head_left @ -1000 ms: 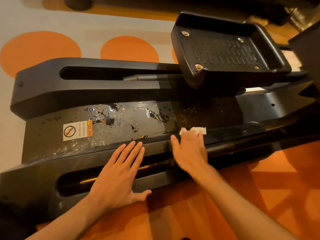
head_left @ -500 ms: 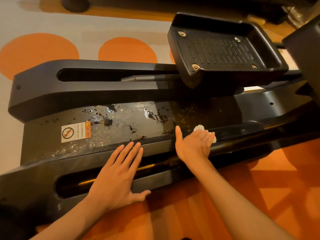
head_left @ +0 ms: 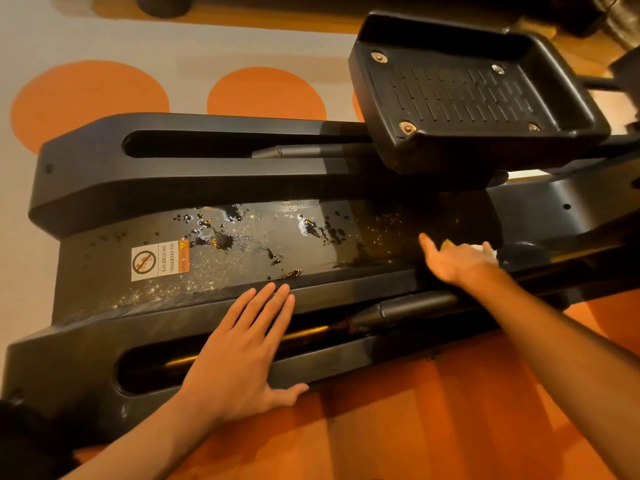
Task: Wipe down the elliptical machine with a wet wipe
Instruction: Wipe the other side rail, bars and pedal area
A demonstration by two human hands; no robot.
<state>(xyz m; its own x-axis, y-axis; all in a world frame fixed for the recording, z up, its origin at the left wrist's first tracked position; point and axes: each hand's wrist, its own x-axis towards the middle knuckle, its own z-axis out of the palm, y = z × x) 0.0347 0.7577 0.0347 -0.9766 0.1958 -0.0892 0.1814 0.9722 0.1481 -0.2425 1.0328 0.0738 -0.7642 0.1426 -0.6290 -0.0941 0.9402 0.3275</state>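
Head view: the right hand [head_left: 457, 261] presses the wet wipe [head_left: 486, 250], mostly hidden under extended fingers, at the right end of the elliptical machine's [head_left: 86, 174] centre deck [head_left: 104, 271]. The left hand [head_left: 239, 351] rests flat, fingers straight, on the near rail [head_left: 62, 368]. Step in hand: deck wiping. Next move, by judgement: sweep left across the dark splashes [head_left: 218, 239] under firm pressure.

L hand [head_left: 239, 358] lies flat, palm down; L fingers [head_left: 270, 306] straight & close together, pointing up-right, L thumb [head_left: 291, 391] splayed out to the right. L forearm [head_left: 138, 441] bare, enters from bottom-left. R hand [head_left: 457, 261] reaches further out, palm down, a bit blurred; R thumb [head_left: 426, 242] sticks out left, R fingers [head_left: 485, 252] approx straight, aimed right. R forearm [head_left: 561, 341] bare, comes in from right edge.
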